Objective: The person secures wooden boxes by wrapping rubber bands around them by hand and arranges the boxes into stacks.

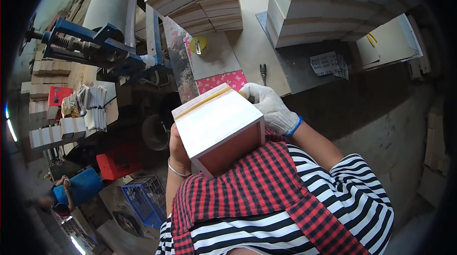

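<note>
Left hand (178,146) touches white box (221,124), fingers hidden, opening unclear. Yellow roll (198,44) lies beyond fingers. White box sits between both hands. Dark tool (263,74) lies beyond gloved right hand (270,106), fingers curled, closed on corner.

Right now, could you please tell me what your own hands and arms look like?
My right hand wears an off-white fabric glove with a bright blue edge at the wrist. My left hand has no glove that I can see, though its fingers are mostly hidden; a thin, pale bangle circles that wrist. My sleeves have black and white stripes, and the right one is short.
</note>
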{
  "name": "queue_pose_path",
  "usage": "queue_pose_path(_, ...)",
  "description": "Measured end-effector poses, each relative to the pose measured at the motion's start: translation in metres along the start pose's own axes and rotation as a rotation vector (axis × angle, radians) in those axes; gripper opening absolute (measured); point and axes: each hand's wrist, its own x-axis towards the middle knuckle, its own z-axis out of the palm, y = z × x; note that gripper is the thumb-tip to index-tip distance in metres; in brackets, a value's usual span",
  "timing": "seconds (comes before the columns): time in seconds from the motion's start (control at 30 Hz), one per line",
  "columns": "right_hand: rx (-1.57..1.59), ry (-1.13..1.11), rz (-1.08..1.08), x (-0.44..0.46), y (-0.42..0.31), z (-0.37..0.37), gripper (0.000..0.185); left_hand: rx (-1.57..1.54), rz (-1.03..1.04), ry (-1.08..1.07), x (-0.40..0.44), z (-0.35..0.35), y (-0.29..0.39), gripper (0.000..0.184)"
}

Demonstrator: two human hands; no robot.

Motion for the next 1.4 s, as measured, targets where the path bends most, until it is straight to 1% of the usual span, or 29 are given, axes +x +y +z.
queue_pose_path(0.07,0.035,-0.014,0.003,0.003,0.013,-0.007,0.024,-0.139,-0.048,0.004,0.0,0.003,-0.003,0.063)
queue_pose_path(0.13,0.284,-0.183,0.102,0.007,0.047,-0.024,0.019,-0.139,-0.044,-0.011,0.001,-0.002,-0.013,0.062)
queue_pose_path(0.17,0.41,-0.271,0.152,0.008,0.052,-0.026,0.019,-0.139,-0.034,-0.023,0.001,-0.009,-0.02,0.061)
queue_pose_path(0.2,0.418,-0.271,0.157,0.006,0.053,-0.029,0.019,-0.139,-0.026,-0.032,0.0,-0.015,-0.027,0.06)
queue_pose_path(0.3,0.153,-0.32,0.094,-0.001,0.029,-0.035,0.016,-0.132,-0.049,-0.042,0.001,-0.031,-0.045,0.062)
queue_pose_path(0.33,0.155,-0.322,0.098,-0.001,0.03,-0.037,0.016,-0.13,-0.056,-0.047,0.002,-0.028,-0.046,0.063)
queue_pose_path(0.37,0.293,-0.313,0.101,-0.001,0.032,-0.039,0.018,-0.132,-0.057,-0.042,0.002,-0.026,-0.045,0.063)
queue_pose_path(0.43,0.561,-0.303,0.11,0.002,0.035,-0.04,0.022,-0.079,-0.047,-0.117,0.003,-0.023,-0.039,0.067)
queue_pose_path(0.5,0.556,-0.281,0.083,0.008,0.031,-0.033,0.02,-0.056,-0.039,-0.149,0.001,-0.023,-0.038,0.068)
queue_pose_path(0.57,0.537,-0.222,-0.001,0.019,0.019,-0.025,0.015,-0.135,-0.083,-0.165,0.005,-0.027,-0.039,0.074)
queue_pose_path(0.6,0.525,-0.229,-0.008,0.026,0.009,-0.022,0.015,-0.168,-0.101,-0.179,0.009,-0.029,-0.036,0.077)
queue_pose_path(0.7,0.372,-0.225,-0.175,0.05,-0.017,-0.009,0.013,-0.182,-0.032,-0.14,0.015,-0.023,-0.026,0.08)
queue_pose_path(0.77,0.302,-0.206,-0.197,0.071,-0.024,0.001,0.013,-0.19,0.004,-0.133,0.025,-0.01,-0.007,0.082)
queue_pose_path(0.83,0.177,-0.156,-0.213,0.09,-0.02,0.011,0.012,-0.019,0.103,-0.26,0.035,0.012,0.018,0.083)
queue_pose_path(0.87,0.163,-0.157,-0.225,0.108,-0.007,0.016,0.012,0.072,0.163,-0.327,0.039,0.016,0.027,0.083)
queue_pose_path(0.9,0.323,-0.321,-0.196,0.134,0.019,0.02,0.013,0.074,0.176,-0.339,0.042,0.015,0.031,0.083)
queue_pose_path(0.93,0.494,-0.477,-0.151,0.153,0.051,0.026,0.014,0.043,0.127,-0.32,0.04,0.012,0.033,0.082)
queue_pose_path(0.97,0.661,-0.631,-0.107,0.154,0.049,0.036,0.015,0.011,0.079,-0.304,0.039,0.011,0.035,0.08)
queue_pose_path(1.0,0.643,-0.633,-0.115,0.144,0.043,0.034,0.015,-0.019,0.046,-0.295,0.043,0.009,0.038,0.079)
queue_pose_path(1.03,0.875,-0.59,0.194,0.108,0.019,0.042,0.019,-0.022,0.055,-0.301,0.047,0.007,0.041,0.079)
queue_pose_path(1.07,1.104,-0.522,0.516,0.086,0.007,0.048,0.024,0.045,-0.001,-0.325,0.05,0.004,0.042,0.079)
queue_pose_path(1.13,1.089,-0.481,0.516,0.086,0.011,0.053,0.024,0.172,-0.115,-0.38,0.055,0.0,0.04,0.079)
queue_pose_path(1.17,1.076,-0.453,0.505,0.087,0.011,0.055,0.024,0.166,-0.119,-0.387,0.055,0.0,0.04,0.079)
queue_pose_path(1.23,1.041,-0.392,0.454,0.098,0.006,0.051,0.023,0.073,-0.063,-0.359,0.062,0.003,0.044,0.081)
queue_pose_path(1.27,1.033,-0.354,0.446,0.121,0.002,0.058,0.023,0.015,-0.047,-0.33,0.06,0.002,0.042,0.082)
queue_pose_path(1.3,1.024,-0.318,0.432,0.121,0.005,0.059,0.023,0.006,-0.06,-0.342,0.061,0.0,0.042,0.082)
queue_pose_path(1.33,1.014,-0.283,0.423,0.127,0.006,0.056,0.023,0.084,-0.059,-0.311,0.061,-0.003,0.041,0.084)
queue_pose_path(1.37,1.005,-0.253,0.411,-0.008,0.06,0.116,0.023,0.166,-0.056,-0.28,0.062,-0.006,0.043,0.087)
queue_pose_path(1.4,0.997,-0.223,0.394,-0.009,0.068,0.106,0.022,0.252,-0.052,-0.254,0.066,-0.007,0.045,0.089)
